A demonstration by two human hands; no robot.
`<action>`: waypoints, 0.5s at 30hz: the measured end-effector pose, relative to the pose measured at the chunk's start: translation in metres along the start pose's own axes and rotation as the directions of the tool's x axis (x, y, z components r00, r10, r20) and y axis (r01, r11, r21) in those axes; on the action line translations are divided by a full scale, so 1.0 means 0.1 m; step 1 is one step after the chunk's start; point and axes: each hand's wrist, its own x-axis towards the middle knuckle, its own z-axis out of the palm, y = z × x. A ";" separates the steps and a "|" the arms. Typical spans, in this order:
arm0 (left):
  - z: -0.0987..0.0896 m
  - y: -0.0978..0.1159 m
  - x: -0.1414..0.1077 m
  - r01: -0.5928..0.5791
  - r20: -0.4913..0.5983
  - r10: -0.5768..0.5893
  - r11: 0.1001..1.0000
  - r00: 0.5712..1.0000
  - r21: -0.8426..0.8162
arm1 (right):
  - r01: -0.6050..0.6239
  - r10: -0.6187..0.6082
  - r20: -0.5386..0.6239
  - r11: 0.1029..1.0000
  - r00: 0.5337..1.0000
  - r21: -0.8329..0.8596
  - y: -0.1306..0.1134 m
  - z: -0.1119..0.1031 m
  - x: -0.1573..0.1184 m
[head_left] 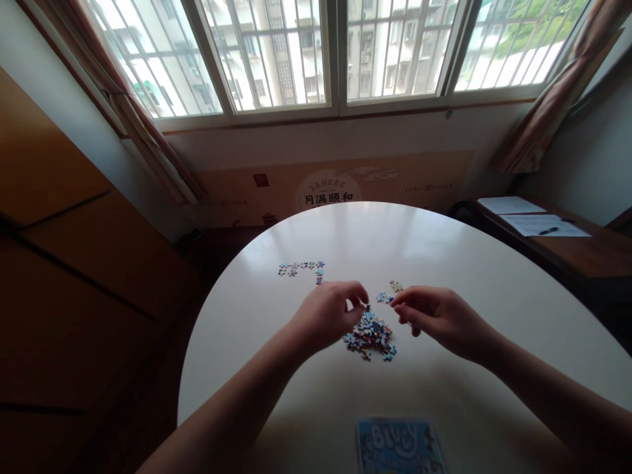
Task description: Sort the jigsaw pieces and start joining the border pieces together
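Observation:
A heap of small puzzle pieces (370, 334), mostly blue and white, lies on the white round table (237, 349). My left hand (338, 308) is over the heap's upper left edge, thumb and forefinger pinched on a small dark puzzle piece (367, 307). To the right of the heap, my right hand (434, 316) has its fingertips together beside a few loose pieces (382, 297); a small blue piece seems to be between them. Farther back on the left, linked pieces (302, 266) form a row with a short column at its right end.
A blue box marked "BLUEY" (399, 447) lies near the front of the table. On the right, a dark wooden desk (592, 257) bears papers (538, 224) and a pen. Barred windows, curtains and a large cardboard panel (424, 178) are beyond the table.

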 end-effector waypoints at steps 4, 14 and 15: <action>-0.29 -0.39 0.03 0.319 -0.056 -0.314 0.928 0.948 0.194 | 0.104 -0.103 0.018 0.982 0.995 -0.156 0.00 -0.05 -0.01; -0.48 -0.71 0.08 0.649 -0.198 -0.626 0.668 0.754 0.364 | 0.304 -0.272 0.141 0.900 0.952 -0.313 -0.06 -0.03 -0.03; -0.49 -0.70 0.07 0.643 -0.201 -0.620 0.664 0.759 0.382 | 0.302 -0.271 0.138 0.900 0.952 -0.315 -0.06 -0.04 -0.03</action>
